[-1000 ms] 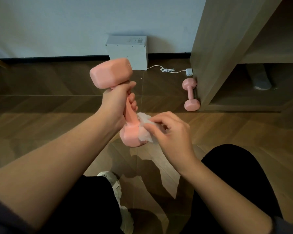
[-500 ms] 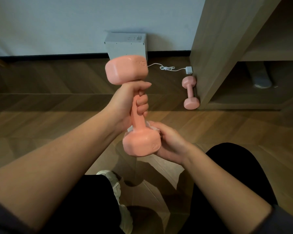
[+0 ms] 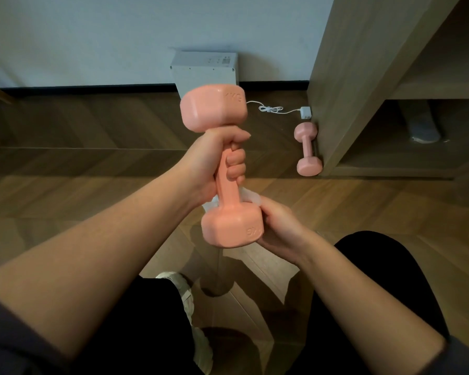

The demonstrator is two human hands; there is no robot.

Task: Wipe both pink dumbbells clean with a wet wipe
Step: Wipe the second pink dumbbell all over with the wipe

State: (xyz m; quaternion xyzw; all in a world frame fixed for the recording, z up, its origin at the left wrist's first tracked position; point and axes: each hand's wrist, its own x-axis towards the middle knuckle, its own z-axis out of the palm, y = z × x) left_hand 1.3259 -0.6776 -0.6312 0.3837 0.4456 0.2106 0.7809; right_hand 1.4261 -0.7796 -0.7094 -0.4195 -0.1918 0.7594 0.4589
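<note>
It looks like a room at home: a wood floor (image 3: 65,158), a pale wall (image 3: 92,36), a wooden shelf (image 3: 363,77), a white plug (image 3: 306,112).

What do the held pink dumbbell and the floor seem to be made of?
Held dumbbell: probably a matte pink plastic or vinyl coating, judging by moulded letters on its heads and soft highlights; the core is hidden. Floor: wood or wood-look laminate, slightly glossy, with grain in a herringbone pattern.

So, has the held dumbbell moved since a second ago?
Yes. The held dumbbell shifted right: top head now before the white box, earlier mostly left of it.
</note>
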